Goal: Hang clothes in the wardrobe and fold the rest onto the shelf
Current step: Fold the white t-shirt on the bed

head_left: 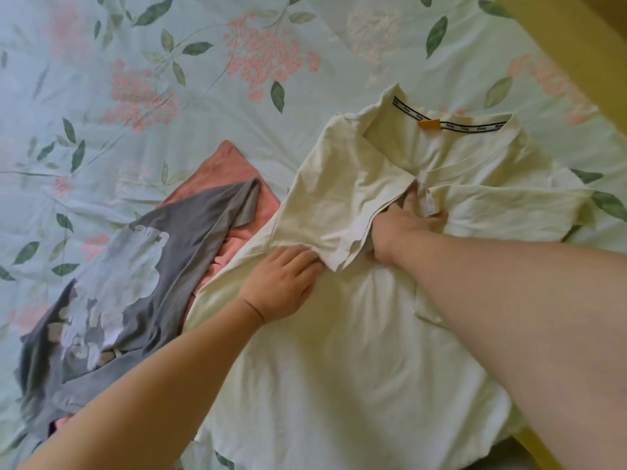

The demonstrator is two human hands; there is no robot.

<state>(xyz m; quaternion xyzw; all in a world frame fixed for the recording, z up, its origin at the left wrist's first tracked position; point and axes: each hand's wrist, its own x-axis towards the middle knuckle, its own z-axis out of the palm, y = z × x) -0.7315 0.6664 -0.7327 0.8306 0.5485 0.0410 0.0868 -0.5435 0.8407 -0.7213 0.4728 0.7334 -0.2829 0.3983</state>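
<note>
In the folding step, the cream T-shirt (356,351) lies on the bed (169,96), the left hand (281,286) pressing its turned-in sleeve (336,205) flat, the right hand (400,228) half hidden with its grip unclear; next, I think, the hem (339,446) must come up toward the collar (451,123).

Right hand (403,225) half buried, some fingertips lost under the folded sleeve of the cream T-shirt (339,351), and the left hand (281,286) hides its fingertips beneath that same sleeve edge. The pink garment (237,167) lies mostly covered by the grey shirt (190,232); lettering on the neck tape (475,129) is too small to read.
</note>
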